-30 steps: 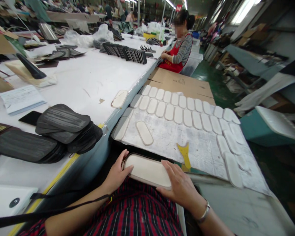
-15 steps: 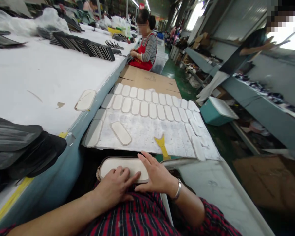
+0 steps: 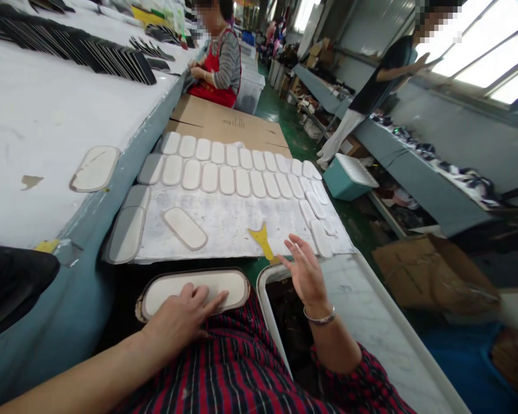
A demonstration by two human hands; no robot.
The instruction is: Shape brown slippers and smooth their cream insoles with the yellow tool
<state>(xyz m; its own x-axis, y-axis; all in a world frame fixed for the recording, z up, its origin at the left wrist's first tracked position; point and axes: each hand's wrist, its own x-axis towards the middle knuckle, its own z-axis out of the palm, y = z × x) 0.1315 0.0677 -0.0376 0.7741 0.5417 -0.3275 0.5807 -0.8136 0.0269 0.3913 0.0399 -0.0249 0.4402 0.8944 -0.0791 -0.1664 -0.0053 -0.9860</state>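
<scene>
A long white panel with rounded ends and a brown edge (image 3: 235,284) lies across my lap. My left hand (image 3: 181,310) rests on top of it, index finger stretched along the surface and the other fingers slightly bent. To the right, my right hand (image 3: 306,273) is raised in the air with fingers apart and nothing in them, clear of the panel. Just left of its fingertips, a yellow fork-ended tool (image 3: 263,240) lies at the front edge of the whitish work board (image 3: 224,224). A loose white rounded piece (image 3: 185,228) lies on that board.
Rows of white rounded pieces (image 3: 226,179) cover the board's far part. A white table (image 3: 47,126) on the left bears stacked dark pieces (image 3: 116,57). On my right stands a white-rimmed bin (image 3: 371,322). A co-worker in a red apron (image 3: 218,69) sits ahead; another person (image 3: 371,86) stands right.
My right hand has lifted off the panel and moved right, its fingers opening out. My left hand stays on the panel. The view has turned to the right.
</scene>
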